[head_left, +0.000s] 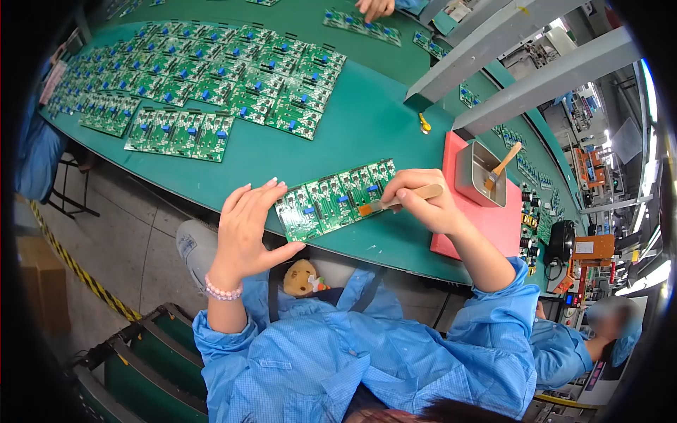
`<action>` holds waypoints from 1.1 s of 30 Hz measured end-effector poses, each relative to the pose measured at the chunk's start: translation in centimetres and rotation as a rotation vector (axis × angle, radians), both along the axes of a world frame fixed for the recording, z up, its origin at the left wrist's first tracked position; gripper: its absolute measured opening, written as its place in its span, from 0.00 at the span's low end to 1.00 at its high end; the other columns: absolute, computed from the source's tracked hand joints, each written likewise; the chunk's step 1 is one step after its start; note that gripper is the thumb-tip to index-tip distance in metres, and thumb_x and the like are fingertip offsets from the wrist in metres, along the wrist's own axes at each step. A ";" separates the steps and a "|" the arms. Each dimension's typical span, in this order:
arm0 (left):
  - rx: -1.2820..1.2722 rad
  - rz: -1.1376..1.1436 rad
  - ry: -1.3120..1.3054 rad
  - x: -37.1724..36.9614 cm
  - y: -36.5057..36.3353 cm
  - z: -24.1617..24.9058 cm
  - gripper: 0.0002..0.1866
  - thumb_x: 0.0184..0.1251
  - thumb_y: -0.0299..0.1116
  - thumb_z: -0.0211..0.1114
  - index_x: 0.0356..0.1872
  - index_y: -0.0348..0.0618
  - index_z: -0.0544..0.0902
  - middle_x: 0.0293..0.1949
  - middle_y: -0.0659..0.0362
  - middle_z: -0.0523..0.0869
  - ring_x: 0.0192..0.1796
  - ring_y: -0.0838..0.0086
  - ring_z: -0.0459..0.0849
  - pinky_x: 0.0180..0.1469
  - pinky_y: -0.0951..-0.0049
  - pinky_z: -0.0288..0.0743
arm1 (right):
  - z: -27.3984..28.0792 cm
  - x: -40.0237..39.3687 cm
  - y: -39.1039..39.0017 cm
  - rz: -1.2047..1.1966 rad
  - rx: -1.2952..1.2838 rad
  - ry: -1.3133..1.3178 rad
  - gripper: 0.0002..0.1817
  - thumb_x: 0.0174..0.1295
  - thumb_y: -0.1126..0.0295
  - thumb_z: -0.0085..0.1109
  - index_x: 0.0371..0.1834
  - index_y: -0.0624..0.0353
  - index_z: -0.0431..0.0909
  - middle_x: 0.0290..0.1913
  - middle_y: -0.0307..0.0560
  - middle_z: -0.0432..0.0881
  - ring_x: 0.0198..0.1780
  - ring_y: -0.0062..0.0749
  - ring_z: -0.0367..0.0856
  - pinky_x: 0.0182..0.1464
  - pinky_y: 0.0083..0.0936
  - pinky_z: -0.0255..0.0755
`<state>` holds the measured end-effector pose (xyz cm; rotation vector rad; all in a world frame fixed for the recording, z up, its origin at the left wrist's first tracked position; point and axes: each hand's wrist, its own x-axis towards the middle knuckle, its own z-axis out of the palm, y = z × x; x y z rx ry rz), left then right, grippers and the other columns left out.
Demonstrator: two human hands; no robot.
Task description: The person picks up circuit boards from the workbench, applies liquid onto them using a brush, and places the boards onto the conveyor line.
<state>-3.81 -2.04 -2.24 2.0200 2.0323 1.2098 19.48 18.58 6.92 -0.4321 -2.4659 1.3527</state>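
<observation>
Strip of circuit boards point(338, 197) lay at the near edge of the green counter point(367, 127); left hand point(247, 229) steadied its left end, fingers spread, thumb beneath the edge; right hand point(423, 201) closed around a wooden-handled brush point(395, 203), bristles on the strip; panel looked light, thin and stiff, likely fragile at the components, best taken by its bare edges; metal tray point(479, 173) on a red mat point(486, 218) held a second brush point(502, 166), any liquid inside unclear; more boards point(204, 84) lay in rows beyond; another person's hand point(374, 7) at the far edge.
</observation>
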 end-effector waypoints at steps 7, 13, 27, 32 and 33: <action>-0.001 -0.006 0.010 -0.1 0.0 0.3 0.40 0.47 0.51 0.76 0.61 0.42 0.74 0.56 0.54 0.83 0.63 0.62 0.79 0.67 0.54 0.64 | -1.0 -0.4 0.6 0.083 0.067 -0.071 0.13 0.65 0.68 0.49 0.33 0.64 0.82 0.30 0.46 0.83 0.31 0.30 0.81 0.35 0.25 0.74; 0.011 -0.002 0.023 0.0 0.0 0.2 0.41 0.47 0.52 0.76 0.61 0.42 0.74 0.56 0.54 0.83 0.63 0.62 0.79 0.67 0.54 0.64 | -0.5 0.9 1.4 0.007 0.132 -0.119 0.12 0.63 0.69 0.50 0.30 0.65 0.81 0.28 0.46 0.83 0.29 0.29 0.80 0.33 0.25 0.73; 0.033 -0.003 0.018 0.0 0.0 0.1 0.43 0.43 0.52 0.77 0.62 0.42 0.74 0.56 0.52 0.83 0.62 0.59 0.79 0.67 0.53 0.63 | 0.3 -3.2 -3.4 -0.020 0.333 0.104 0.05 0.61 0.73 0.63 0.33 0.62 0.86 0.29 0.48 0.86 0.27 0.37 0.85 0.30 0.28 0.78; 0.033 -0.006 0.010 0.0 -0.2 0.5 0.39 0.48 0.53 0.75 0.60 0.41 0.76 0.55 0.54 0.83 0.62 0.62 0.79 0.67 0.55 0.64 | -1.1 -3.8 -3.7 0.048 0.416 0.027 0.05 0.62 0.76 0.60 0.32 0.63 0.85 0.27 0.47 0.84 0.25 0.39 0.83 0.29 0.29 0.76; 0.028 -0.003 0.000 0.0 -0.3 0.5 0.39 0.48 0.53 0.75 0.60 0.41 0.76 0.55 0.54 0.83 0.62 0.62 0.79 0.67 0.55 0.64 | -1.1 -3.5 -3.8 0.076 0.435 -0.004 0.05 0.62 0.76 0.60 0.33 0.63 0.85 0.26 0.47 0.84 0.25 0.39 0.82 0.29 0.30 0.76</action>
